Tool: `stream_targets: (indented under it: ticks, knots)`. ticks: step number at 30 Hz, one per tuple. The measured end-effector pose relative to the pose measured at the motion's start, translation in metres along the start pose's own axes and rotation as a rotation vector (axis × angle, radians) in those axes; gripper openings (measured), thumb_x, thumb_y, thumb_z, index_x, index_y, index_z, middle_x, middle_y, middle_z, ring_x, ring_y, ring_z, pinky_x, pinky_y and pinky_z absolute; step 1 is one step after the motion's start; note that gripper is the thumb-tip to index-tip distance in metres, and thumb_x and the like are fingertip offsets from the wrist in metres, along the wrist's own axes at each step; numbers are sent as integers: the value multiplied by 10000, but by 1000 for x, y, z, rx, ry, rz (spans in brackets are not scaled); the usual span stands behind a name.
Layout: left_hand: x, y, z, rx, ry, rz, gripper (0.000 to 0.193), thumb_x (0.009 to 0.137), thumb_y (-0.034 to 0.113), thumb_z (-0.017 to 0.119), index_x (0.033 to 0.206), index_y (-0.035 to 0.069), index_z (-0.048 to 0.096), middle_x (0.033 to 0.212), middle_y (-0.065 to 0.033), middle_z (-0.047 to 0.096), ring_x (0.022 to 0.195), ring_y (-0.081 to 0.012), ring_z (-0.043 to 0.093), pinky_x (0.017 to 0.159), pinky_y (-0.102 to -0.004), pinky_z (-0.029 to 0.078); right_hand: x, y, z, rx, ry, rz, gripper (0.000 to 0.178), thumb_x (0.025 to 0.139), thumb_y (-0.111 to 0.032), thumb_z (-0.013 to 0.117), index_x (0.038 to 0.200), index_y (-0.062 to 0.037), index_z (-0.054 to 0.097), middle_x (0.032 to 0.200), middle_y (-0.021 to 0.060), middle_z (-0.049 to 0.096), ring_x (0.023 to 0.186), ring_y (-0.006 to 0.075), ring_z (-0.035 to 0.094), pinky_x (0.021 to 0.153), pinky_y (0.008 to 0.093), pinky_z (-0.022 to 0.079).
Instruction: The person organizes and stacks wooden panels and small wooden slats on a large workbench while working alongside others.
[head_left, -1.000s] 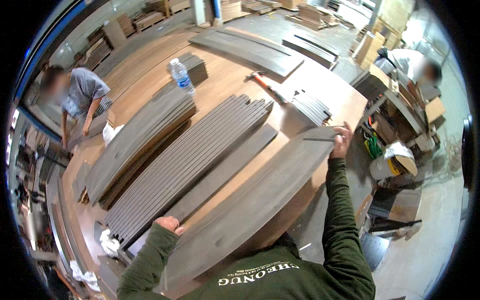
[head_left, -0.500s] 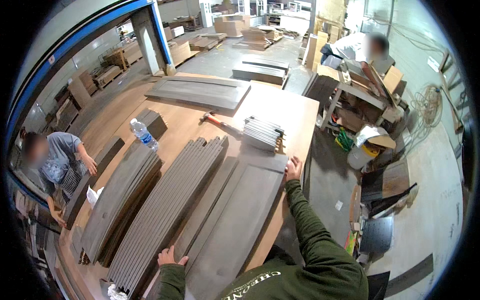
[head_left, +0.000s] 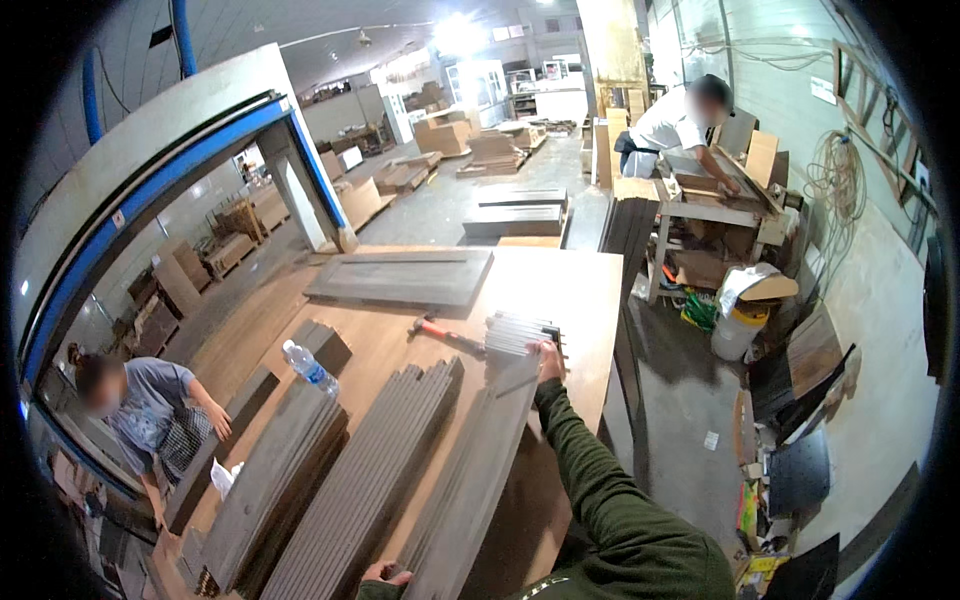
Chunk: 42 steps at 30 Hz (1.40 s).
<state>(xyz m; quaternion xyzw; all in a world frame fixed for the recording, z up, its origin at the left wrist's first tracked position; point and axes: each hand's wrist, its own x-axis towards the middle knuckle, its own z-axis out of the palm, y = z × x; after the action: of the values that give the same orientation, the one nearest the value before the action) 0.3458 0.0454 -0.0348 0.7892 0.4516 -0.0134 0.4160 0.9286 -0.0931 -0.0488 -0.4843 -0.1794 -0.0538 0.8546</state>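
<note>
A long grey wooden panel (head_left: 465, 465) slants across the near right of the worktable, slightly blurred and seemingly tilted. My right hand (head_left: 548, 362) is closed on its far end, close beside a stack of short grey strips (head_left: 512, 335). At the lower edge of the picture, my left hand (head_left: 386, 575) curls over the panel's near end, partly cut off from view. To the left of the panel lies a row of long narrow grey boards (head_left: 375, 480). Beyond that row is a hammer (head_left: 445, 332) with a red handle.
Another pile of grey boards (head_left: 280, 490), a water bottle (head_left: 312, 368) and a short block stack (head_left: 325, 345) stand left on the worktable (head_left: 570, 285). A wide panel (head_left: 400, 278) lies at its far side. One co-worker (head_left: 160, 420) handles a board at left; another (head_left: 670, 130) leans over a bench.
The grey panel has shifted and tilted, looking narrower now. Both hands have moved with it, the right one to beside the short strips. My view has swung upward.
</note>
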Motion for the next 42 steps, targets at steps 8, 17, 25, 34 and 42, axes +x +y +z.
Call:
stream_targets:
  ticks: [8,17,25,34,42]
  knots:
    - [-28,44,-61,751,-55,-29,740,490,506,768,1012,11,593,966,-170,592,922,-307,567,788,-406,467,-12,-84,41,-197,189,85,381,766,-308,489,928,36,510,868,129,569,797,214,549,765,333,433]
    - [-102,181,-138,636,544,375,685,469,322,703,1048,5,517,871,-195,600,797,-330,606,689,-405,490,-28,-144,55,-750,-440,195,1099,527,-685,672,1282,-17,236,1298,257,293,1222,374,317,1007,439,291]
    - [-105,207,-118,750,605,648,705,433,345,731,1025,11,542,750,-165,589,609,-325,574,548,-394,456,-25,-141,44,-757,-512,249,1132,468,-572,779,1267,-3,214,1282,252,298,1221,364,313,1013,417,289]
    - [-102,205,-112,838,643,716,688,397,331,747,989,36,557,642,-122,536,498,-302,507,469,-388,391,-32,-157,55,-737,-549,333,1201,448,-611,768,1296,16,193,1316,239,268,1238,363,291,1033,402,273]
    - [-106,209,-115,929,637,705,729,380,304,738,1030,45,537,622,-104,493,468,-292,463,453,-391,355,-28,-132,50,-724,-529,270,1201,456,-585,781,1305,2,168,1296,244,285,1235,359,296,1028,393,284]
